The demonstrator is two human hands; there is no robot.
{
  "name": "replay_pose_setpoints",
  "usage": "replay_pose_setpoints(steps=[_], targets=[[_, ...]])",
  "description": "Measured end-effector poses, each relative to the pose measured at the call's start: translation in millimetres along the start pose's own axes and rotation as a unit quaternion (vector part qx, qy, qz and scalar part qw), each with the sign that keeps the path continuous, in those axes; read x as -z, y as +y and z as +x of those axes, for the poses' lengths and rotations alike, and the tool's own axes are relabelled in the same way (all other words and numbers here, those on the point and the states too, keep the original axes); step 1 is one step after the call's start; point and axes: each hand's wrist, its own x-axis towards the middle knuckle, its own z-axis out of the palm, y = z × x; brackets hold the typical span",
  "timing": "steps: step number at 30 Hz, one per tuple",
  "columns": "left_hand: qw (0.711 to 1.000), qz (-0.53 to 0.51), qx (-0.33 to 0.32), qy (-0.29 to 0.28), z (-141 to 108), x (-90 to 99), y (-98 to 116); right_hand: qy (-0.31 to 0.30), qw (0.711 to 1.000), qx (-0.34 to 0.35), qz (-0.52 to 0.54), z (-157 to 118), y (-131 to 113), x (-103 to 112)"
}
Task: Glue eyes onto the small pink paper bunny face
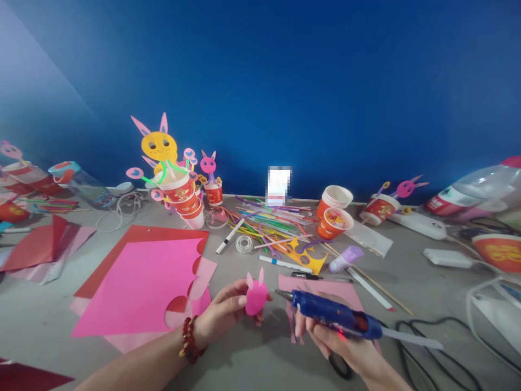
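My left hand (pixel 234 304) pinches a small pink paper bunny head (pixel 256 298), its two lighter ears pointing up. A red bead bracelet (pixel 190 339) circles that wrist. In my right hand (pixel 325 331) is a blue hot glue gun (pixel 334 312), its nozzle pointing left just beside the bunny head, apart from it as far as I can tell. A glue stick (pixel 413 338) juts from the gun's rear, and a red light glows on its body. Beneath the gun lies a pale pink sheet of paper (pixel 345 290) with cut strips.
Pink and red sheets (pixel 134 288) lie at left. Behind stand stacked red cups (pixel 179 193) with bunny figures. Pipe cleaners (pixel 272 217), white tape (pixel 245 244), markers (pixel 285 264) and a purple glue stick tube (pixel 345 259) fill the middle. Black cable (pixel 427 347) and bottles (pixel 468 187) are at right.
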Motion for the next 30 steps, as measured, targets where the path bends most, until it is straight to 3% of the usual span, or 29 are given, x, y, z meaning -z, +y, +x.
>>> replay_pose_setpoints(steps=[3,7,10,12,15,17,19,21,23,25,27,30], targets=[[1.000,0.005,0.004,0.005,1,-0.5,1,0.008,1.000,0.016,0.021,0,2,7],[1.000,-0.009,0.008,0.019,2,0.1,2,0.044,0.997,0.055,-0.031,-2,2,19],[0.999,-0.031,0.008,0.026,3,1.0,2,0.114,0.987,0.077,-0.085,-14,0,31],[0.999,-0.040,0.011,0.031,2,1.4,3,0.200,0.967,0.108,-0.119,-27,-3,42],[0.998,-0.043,0.020,0.040,-1,2.5,4,0.327,0.915,0.153,-0.179,-48,-12,67],[0.997,-0.045,0.034,0.045,-3,4.6,3,0.399,0.873,0.145,-0.240,-62,-19,87],[0.997,-0.048,0.038,0.044,-2,7.1,2,0.474,0.815,0.106,-0.317,-74,-21,109],[0.997,-0.052,0.039,0.041,-2,8.7,1,0.519,0.738,0.060,-0.427,-82,-17,130],[0.997,-0.056,0.040,0.045,0,8.7,1,0.488,0.673,0.002,-0.556,-84,-8,147],[0.996,-0.055,0.040,0.057,1,7.5,1,0.428,0.627,-0.074,-0.647,-79,0,159],[0.995,-0.052,0.039,0.070,1,6.4,1,0.302,0.611,-0.133,-0.720,-70,5,168],[0.995,-0.045,0.037,0.076,1,7.3,2,0.244,0.611,-0.151,-0.738,-54,6,179]])
